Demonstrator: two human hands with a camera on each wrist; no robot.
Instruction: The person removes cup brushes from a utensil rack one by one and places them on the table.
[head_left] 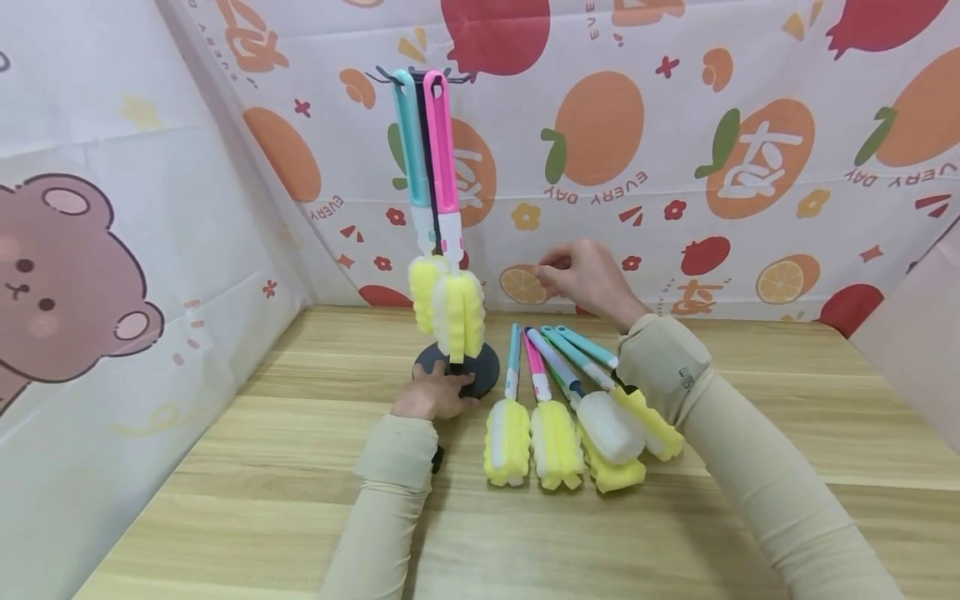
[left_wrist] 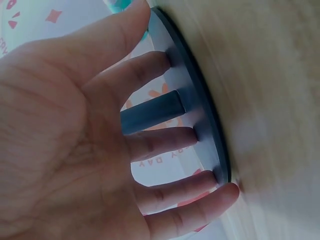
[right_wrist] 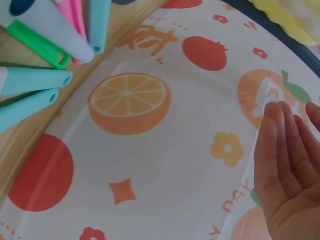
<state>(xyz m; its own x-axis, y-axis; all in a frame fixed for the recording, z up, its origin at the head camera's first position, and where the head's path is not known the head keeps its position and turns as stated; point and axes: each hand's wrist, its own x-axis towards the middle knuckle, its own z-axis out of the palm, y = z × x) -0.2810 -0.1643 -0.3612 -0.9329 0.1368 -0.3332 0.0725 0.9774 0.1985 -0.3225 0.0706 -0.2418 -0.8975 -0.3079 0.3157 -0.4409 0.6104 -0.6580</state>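
In the head view, my left hand presses with spread fingers on the round dark base of a rack. The left wrist view shows its fingertips on the base, either side of the post. From the hooks at the top hang a teal-handled sponge brush and a pink-handled sponge brush, yellow-and-white heads down. My right hand is raised in the air behind the loose brushes, holding nothing; its fingers lie together, nearly straight, in the right wrist view.
Several more sponge brushes lie side by side right of the base, among them a teal one, a pink one and one with a white head. Behind the wooden table hangs a fruit-printed cloth.
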